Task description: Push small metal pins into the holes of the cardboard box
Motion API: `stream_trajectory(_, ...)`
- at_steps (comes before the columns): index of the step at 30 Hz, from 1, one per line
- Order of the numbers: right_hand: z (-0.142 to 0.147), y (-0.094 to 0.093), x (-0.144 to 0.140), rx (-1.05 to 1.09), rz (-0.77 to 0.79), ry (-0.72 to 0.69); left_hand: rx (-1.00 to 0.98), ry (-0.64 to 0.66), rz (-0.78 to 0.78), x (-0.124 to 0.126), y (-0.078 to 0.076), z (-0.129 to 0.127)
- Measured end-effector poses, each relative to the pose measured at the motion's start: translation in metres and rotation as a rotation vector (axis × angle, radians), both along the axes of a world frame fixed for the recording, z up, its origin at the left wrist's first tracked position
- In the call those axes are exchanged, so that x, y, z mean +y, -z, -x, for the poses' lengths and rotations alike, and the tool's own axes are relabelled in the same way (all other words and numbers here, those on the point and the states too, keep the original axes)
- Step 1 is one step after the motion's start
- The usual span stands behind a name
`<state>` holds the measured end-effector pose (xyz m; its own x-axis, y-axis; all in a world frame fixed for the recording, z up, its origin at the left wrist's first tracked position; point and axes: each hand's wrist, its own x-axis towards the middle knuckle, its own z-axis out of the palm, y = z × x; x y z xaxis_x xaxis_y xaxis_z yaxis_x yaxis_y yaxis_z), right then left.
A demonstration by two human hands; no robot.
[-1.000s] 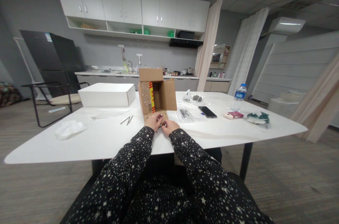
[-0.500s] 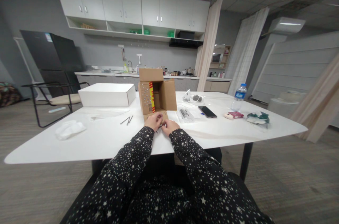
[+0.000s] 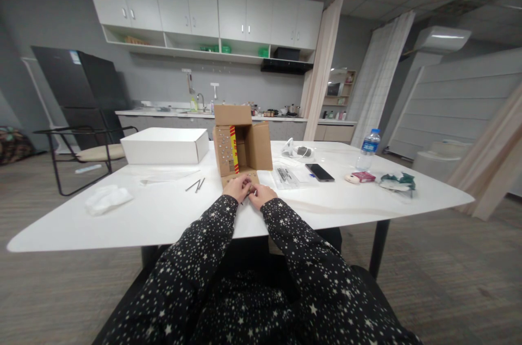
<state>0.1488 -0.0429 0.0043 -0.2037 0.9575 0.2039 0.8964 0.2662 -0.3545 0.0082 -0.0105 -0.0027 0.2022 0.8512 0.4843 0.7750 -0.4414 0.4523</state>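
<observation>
Head view — our left hand (image 3: 237, 188) and right hand (image 3: 261, 195) meet on the near flap of the open box (image 3: 242, 147), fingers curled; whether they pinch anything we cannot tell. Box at 12 o'clock on the table (image 3: 163, 214), presumably steadied; phone (image 3: 319, 172) at 2 o'clock.

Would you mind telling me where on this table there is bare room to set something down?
The widest bare patch is the near left of the table, between the crumpled white cloth and the left hand. Another lies along the near right edge, below the phone and pink packet. It is crowded around the cardboard box and both hands, right hand included.
</observation>
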Motion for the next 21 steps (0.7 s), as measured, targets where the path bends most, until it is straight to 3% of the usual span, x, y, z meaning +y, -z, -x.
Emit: stream_trajectory(21, -0.0005, 0.0001, -0.0030, -0.021, -0.020, -0.006, 0.054, 0.037, 0.030, -0.0037, -0.0020, -0.0012)
